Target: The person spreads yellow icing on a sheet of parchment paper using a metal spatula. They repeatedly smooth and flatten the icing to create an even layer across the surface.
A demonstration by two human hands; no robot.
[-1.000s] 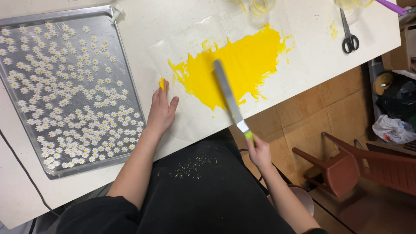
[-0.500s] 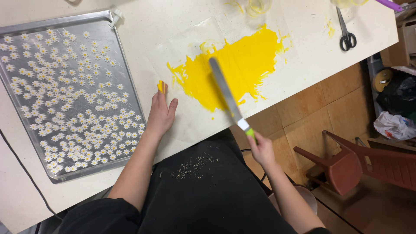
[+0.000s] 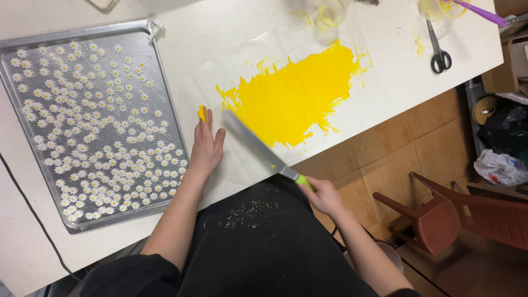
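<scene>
1. Left hand (image 3: 206, 147) lies open, flat on the clear sheet (image 3: 242, 165) – yellow on a fingertip, probably icing.
2. Right hand (image 3: 322, 195) grips the green-handled spatula (image 3: 258, 148), its blade angled beside the yellow spread (image 3: 294, 99).
3. Tray (image 3: 16, 110) of small daisies sits left.

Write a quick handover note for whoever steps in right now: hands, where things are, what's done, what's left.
Left hand: flat on the clear sheet, a yellow dab at a fingertip.
Right hand: grips the green-handled palette knife, blade angled over the sheet's near-left part.
Yellow paste: spread thin across the sheet's middle, edges ragged.
Tray on the left is full of small white daisies.
Left: near-left part of the sheet uncovered.
</scene>
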